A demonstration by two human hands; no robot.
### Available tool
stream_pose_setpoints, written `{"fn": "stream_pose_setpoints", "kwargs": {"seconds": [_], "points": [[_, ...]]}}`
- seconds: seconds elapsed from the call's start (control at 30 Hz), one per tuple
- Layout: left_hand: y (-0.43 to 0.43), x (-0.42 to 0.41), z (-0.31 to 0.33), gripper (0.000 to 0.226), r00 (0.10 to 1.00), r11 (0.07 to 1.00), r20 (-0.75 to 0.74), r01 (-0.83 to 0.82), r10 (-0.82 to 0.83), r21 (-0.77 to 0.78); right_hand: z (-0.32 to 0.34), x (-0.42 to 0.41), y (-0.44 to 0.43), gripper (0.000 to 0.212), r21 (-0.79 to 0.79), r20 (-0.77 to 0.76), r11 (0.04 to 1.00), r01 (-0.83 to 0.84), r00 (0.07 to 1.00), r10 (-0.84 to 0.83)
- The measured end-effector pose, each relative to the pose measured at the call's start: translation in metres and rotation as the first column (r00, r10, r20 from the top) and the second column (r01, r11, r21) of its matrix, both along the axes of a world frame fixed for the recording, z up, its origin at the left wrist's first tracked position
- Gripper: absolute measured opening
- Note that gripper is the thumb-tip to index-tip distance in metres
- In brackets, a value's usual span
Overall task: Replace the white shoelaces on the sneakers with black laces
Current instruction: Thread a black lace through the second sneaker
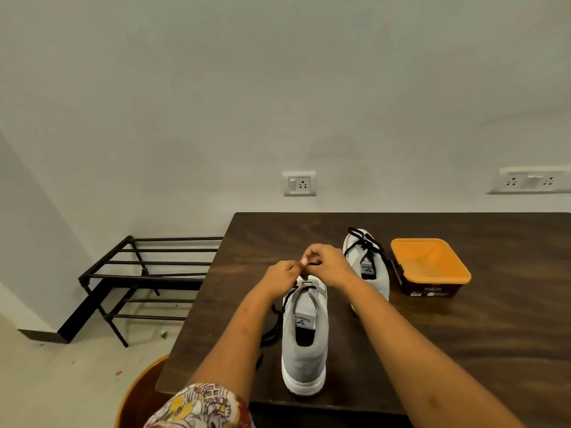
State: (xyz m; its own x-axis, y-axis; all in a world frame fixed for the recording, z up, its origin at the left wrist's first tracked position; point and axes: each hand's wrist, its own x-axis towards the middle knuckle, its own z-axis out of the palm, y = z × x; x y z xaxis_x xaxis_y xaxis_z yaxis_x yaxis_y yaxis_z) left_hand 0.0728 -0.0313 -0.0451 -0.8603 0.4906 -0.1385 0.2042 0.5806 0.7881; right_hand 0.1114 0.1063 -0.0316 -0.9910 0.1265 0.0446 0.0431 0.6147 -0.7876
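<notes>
Both of your forearms reach forward over the table (463, 335) and meet above the front of the near sneaker (304, 350). It stands at the table's near edge with its heel toward you.

Left hand (282, 274): the wrist is roughly level and the fingers are curled inward to the right. They pinch the black lace (285, 302) just above the sneaker's tongue. The grip is narrow, fingertips pressed together on the cord.

Right hand (327, 264): it sits slightly higher and arches over the left, with the knuckles up and the fingers curled down. It pinches the same lace right beside the left fingertips, so the two hands touch or nearly touch; you cannot tell which.

The slack of the lace runs down the sneaker's left side and trails onto the table.

The far sneaker (378, 281) stands behind your right wrist, partly hidden by it. A second black lace (358, 237) is tied in a bow at its front. An orange container (429, 264) sits just to its right.

A patterned sleeve (197, 406) covers your left upper arm.
</notes>
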Motion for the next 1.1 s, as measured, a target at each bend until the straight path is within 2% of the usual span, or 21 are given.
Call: {"fn": "stream_pose_setpoints", "kwargs": {"seconds": [0.07, 0.13, 0.2, 0.27, 0.33, 0.4, 0.47, 0.6, 0.73, 0.8, 1.1], "points": [[-0.008, -0.004, -0.014, 0.037, 1.0, 0.999, 0.022, -0.004, 0.005, -0.044, -0.011, 0.004, 0.008, 0.021, 0.001, 0.055, 0.999, 0.043, 0.998, -0.043], [-0.015, -0.003, -0.027, 0.028, 0.998, 0.996, 0.025, -0.06, 0.062, -0.067, -0.023, 0.007, 0.012, 0.003, 0.005, 0.087, 0.993, 0.119, 0.989, -0.119], [-0.019, 0.001, -0.036, 0.026, 0.987, 0.983, -0.022, -0.159, 0.157, -0.092, -0.034, 0.009, 0.009, 0.021, 0.02, 0.163, 0.987, 0.159, 0.973, -0.16], [-0.017, 0.005, -0.041, 0.022, 0.974, 0.968, -0.059, -0.222, 0.217, -0.114, -0.045, 0.011, 0.0, 0.036, 0.141, 0.287, 0.983, 0.115, 0.946, -0.152], [-0.011, 0.008, -0.042, 0.013, 0.974, 0.966, -0.073, -0.222, 0.214, -0.135, -0.054, 0.015, -0.011, 0.033, 0.266, 0.331, 0.96, 0.092, 0.926, -0.181], [-0.005, 0.01, -0.042, 0.018, 0.975, 0.966, -0.094, -0.215, 0.203, -0.144, -0.061, 0.018, -0.016, 0.025, 0.299, 0.281, 0.942, 0.154, 0.929, -0.241], [0.002, 0.011, -0.039, 0.02, 0.975, 0.963, -0.113, -0.21, 0.192, -0.167, -0.068, 0.019, -0.012, 0.025, 0.243, 0.246, 0.944, 0.223, 0.927, -0.283], [0.014, 0.009, -0.034, 0.017, 0.978, 0.952, -0.171, -0.161, 0.118, -0.262, -0.071, 0.021, -0.001, 0.02, 0.027, 0.249, 0.96, 0.28, 0.928, -0.277], [0.029, 0.011, -0.036, 0.023, 0.962, 0.861, -0.235, 0.0, -0.139, -0.508, -0.075, 0.024, 0.002, 0.022, -0.119, 0.255, 0.933, 0.34, 0.919, -0.302], [0.034, 0.015, -0.04, 0.027, 0.946, 0.818, -0.264, 0.002, -0.188, -0.575, -0.078, 0.024, 0.005, 0.022, -0.165, 0.268, 0.924, 0.345, 0.917, -0.294], [0.044, 0.028, -0.054, 0.026, 0.905, 0.847, -0.414, -0.14, -0.101, -0.513, -0.087, 0.025, 0.014, 0.029, -0.397, 0.328, 0.841, 0.369, 0.912, -0.245]]}}
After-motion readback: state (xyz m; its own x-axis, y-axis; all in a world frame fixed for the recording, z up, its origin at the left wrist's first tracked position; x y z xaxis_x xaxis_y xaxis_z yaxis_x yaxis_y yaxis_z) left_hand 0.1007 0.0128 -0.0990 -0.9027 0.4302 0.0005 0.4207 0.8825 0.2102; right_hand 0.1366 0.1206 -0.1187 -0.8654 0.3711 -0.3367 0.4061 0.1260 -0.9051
